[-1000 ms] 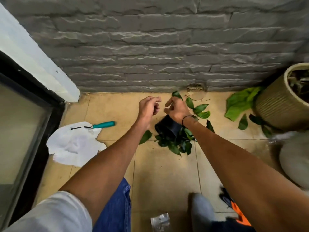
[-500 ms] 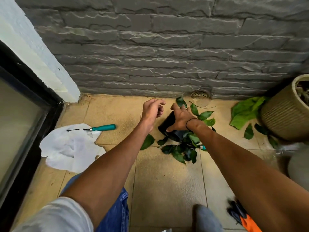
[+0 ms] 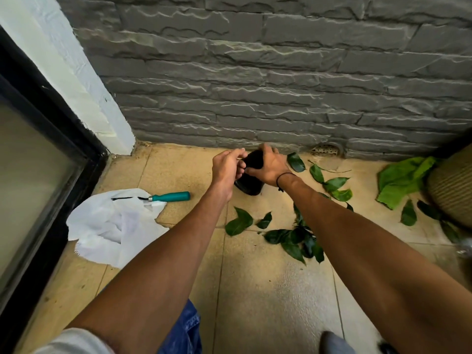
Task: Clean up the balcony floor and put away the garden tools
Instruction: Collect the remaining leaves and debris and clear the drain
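A small black pot [image 3: 249, 183] is held tilted above the tan floor tiles, near the stone wall. My right hand [image 3: 269, 166] grips it from the right side, fingers over its upper end. My left hand [image 3: 226, 166] is against the pot's left side with curled fingers that pinch at its edge. Dark green cut leaves [image 3: 293, 240] lie scattered on the tiles below and to the right. A garden tool with a teal handle [image 3: 170, 196] lies on the floor at left, its dark prongs over a white cloth [image 3: 112, 226].
A woven beige planter [image 3: 452, 187] stands at the right edge beside a large light-green leaf [image 3: 401, 178]. A floor drain [image 3: 325, 149] sits at the wall's foot. A black-framed glass door [image 3: 35, 180] runs along the left. My blue-jeaned knee [image 3: 182, 330] is below.
The black pot has been lifted off the leaf pile and carried toward the wall. My left hand, apart from it before, has closed in on its left side. The view has tilted up.
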